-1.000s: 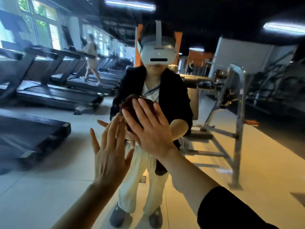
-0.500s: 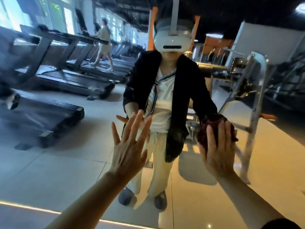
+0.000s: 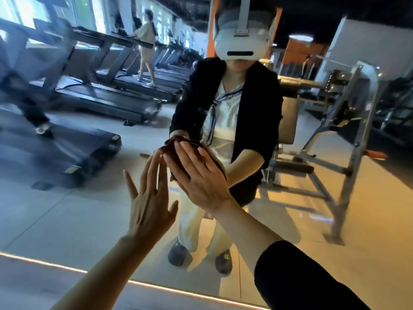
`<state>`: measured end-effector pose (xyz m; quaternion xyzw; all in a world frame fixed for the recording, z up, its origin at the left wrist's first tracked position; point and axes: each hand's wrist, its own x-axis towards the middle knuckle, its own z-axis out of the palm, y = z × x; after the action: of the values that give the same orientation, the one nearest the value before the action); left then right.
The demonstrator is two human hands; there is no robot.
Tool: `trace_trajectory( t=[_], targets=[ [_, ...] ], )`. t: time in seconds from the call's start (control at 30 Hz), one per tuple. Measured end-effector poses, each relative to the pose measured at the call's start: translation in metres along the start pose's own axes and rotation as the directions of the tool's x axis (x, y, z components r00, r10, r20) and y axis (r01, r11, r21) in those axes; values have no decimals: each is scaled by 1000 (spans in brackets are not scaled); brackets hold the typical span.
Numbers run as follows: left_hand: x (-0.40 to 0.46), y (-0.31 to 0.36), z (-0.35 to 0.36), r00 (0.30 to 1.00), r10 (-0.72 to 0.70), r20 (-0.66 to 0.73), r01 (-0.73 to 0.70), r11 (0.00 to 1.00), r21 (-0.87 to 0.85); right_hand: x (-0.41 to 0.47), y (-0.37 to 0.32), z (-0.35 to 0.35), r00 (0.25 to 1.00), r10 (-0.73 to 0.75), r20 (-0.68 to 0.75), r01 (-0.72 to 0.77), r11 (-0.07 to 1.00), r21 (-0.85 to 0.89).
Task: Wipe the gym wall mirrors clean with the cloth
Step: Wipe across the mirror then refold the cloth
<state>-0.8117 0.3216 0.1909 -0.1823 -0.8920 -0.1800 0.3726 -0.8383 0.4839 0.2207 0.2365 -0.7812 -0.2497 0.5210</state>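
Right hand (image 3: 201,182) presses the dark cloth (image 3: 176,145) against the mirror (image 3: 67,209) — fingers straight; left hand (image 3: 149,209) flat beside it — fingers spread.

A row of treadmills (image 3: 116,97) runs along the windows (image 3: 26,10), and a person (image 3: 146,48) walks on one of them. Right of the treadmills stands a grey weight rack (image 3: 348,135), on a pale tiled floor (image 3: 55,211).

Dim gym interior; daylight enters through the windows (image 3: 20,12) at upper left. Treadmills (image 3: 67,139) smear with motion blur, and wide-angle distortion bends the edges.
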Motion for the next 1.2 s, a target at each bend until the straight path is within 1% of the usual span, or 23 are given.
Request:
trace_trajectory(
  t=[0.07,0.1,0.17,0.23,0.27,0.33,0.4,0.5,0.57,0.63,0.73,0.77,0.8,0.83,0.87,0.93,0.97,1.0,1.03,1.07,1.1,1.13,1.2],
  targets=[
    [-4,6,7,999,46,10,-46,999,-7,-19,19,-5,1000,-8,12,8,1000,-15],
    [-6,8,10,998,60,16,-59,998,-7,-26,32,-10,999,36,-10,-36,999,-30],
    [-8,10,16,998,52,21,-52,999,-8,-28,62,-20,979,190,-77,-193,980,-39],
    [-8,12,20,999,33,20,-32,999,-9,-9,89,-31,920,368,-137,-371,929,-1],
    [-9,14,22,1000,27,16,-27,1000,-12,6,98,-35,889,426,-168,-428,903,21],
    [-9,15,23,1000,28,-14,-29,999,-33,36,99,-36,863,457,-214,-459,887,43],
    [-8,13,23,998,26,-65,-31,997,-70,55,81,-30,895,385,-226,-382,922,60],
    [-12,4,25,992,-63,-110,50,992,-115,50,40,-14,986,80,-147,-75,996,39],
    [-19,-4,28,982,-165,-96,152,979,-133,22,13,-1,993,-102,-55,102,995,4],
    [-29,-11,31,976,-208,-65,199,972,-129,-24,-5,10,973,-225,48,227,974,-27],
    [-43,-10,36,994,-113,5,113,986,-119,-98,-8,12,875,-413,254,433,901,-24],
    [-46,-6,37,997,-77,28,79,989,-128,-114,-2,8,843,-453,290,475,880,-6],
    [-47,-1,38,998,-51,49,57,989,-139,-123,7,3,834,-467,294,484,875,15],
    [-48,4,40,997,-36,66,45,988,-149,-125,17,-4,855,-445,267,454,891,32],
    [-48,8,41,997,-29,76,41,986,-161,-120,27,-10,902,-377,210,376,926,45],
    [-45,15,41,997,-30,72,44,978,-201,-94,45,-16,994,-106,35,104,992,70],
    [-44,19,40,997,-35,67,49,974,-220,-76,53,-17,998,58,-35,-55,995,79],
    [-42,22,40,997,-41,61,54,972,-228,-59,59,-18,976,199,-88,-191,977,91],
    [-41,25,40,997,-46,56,58,972,-229,-44,61,-19,946,297,-131,-284,953,107],
    [-41,28,40,998,-45,50,55,972,-229,-35,60,-19,927,341,-156,-324,938,120],
    [-42,30,41,998,-39,45,49,972,-232,-32,56,-17,932,326,-160,-310,943,120],
    [-43,31,42,998,-34,45,43,972,-230,-35,50,-14,953,263,-149,-248,962,111],
    [-45,31,45,998,-31,57,42,978,-205,-65,33,-5,996,51,-77,-45,996,78]
  ],
)
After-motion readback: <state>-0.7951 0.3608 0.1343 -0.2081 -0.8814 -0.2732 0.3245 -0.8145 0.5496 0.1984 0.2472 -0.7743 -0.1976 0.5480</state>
